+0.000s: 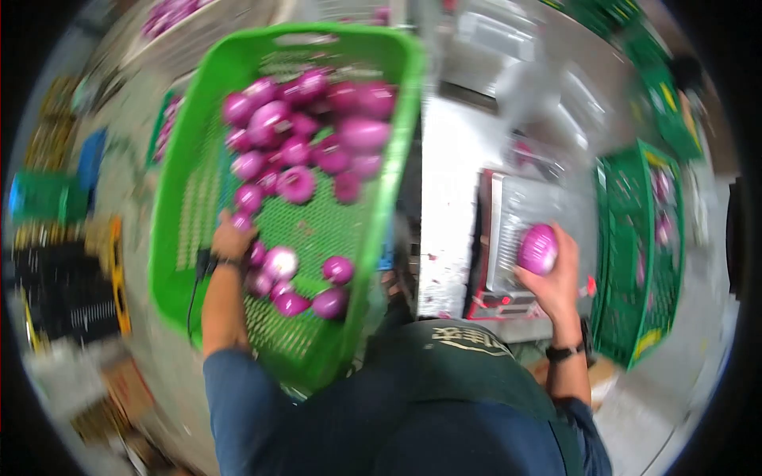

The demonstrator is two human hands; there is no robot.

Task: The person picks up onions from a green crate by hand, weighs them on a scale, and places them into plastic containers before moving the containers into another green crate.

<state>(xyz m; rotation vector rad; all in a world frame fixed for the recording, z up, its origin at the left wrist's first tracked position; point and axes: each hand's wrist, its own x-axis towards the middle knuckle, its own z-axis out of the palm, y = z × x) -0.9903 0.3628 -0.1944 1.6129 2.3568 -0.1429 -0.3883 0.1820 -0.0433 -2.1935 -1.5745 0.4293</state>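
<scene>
Peeled red onions (295, 184) are heaped toward the far end of a bright green plastic crate (167, 230). Several more lie loose at its near end. Inside the crate's left side, my left hand (232, 238) has its fingers closed round a red onion (241, 221), which they partly cover. My right hand (557, 274) grips another red onion (538, 248), streaked with pale shiny lines, between thumb and fingers. That onion is held above the flat metal plate (528, 208) of a red-edged machine (504, 304).
A white work surface (444, 206) runs between crate and machine. Blurred clear plastic trays (496, 36) are at the far end. On the right stands a dark green crate (627, 262) with onions along its far side. Black crates (71, 285) sit on the left floor.
</scene>
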